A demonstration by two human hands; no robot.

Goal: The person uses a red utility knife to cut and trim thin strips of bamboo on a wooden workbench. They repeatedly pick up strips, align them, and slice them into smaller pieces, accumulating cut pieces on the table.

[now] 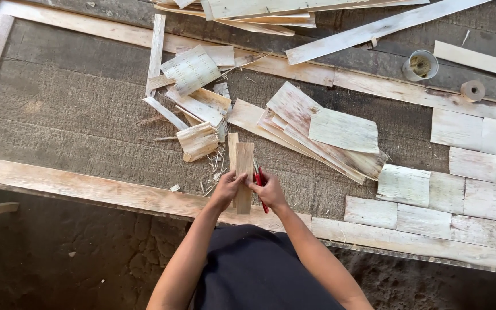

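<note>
My left hand holds down a narrow tan strip of bark-like sheet that lies upright on the grey felt-like mat. My right hand grips a red-handled cutter, its blade set against the strip's right edge. Both hands meet at the near wooden frame bar. Thin shavings lie just left of the strip.
Piles of pale cut sheets and scraps lie behind the strip. Rectangular pieces are laid in rows at the right. A glue tin and a tape roll stand at the back right, with long slats beyond.
</note>
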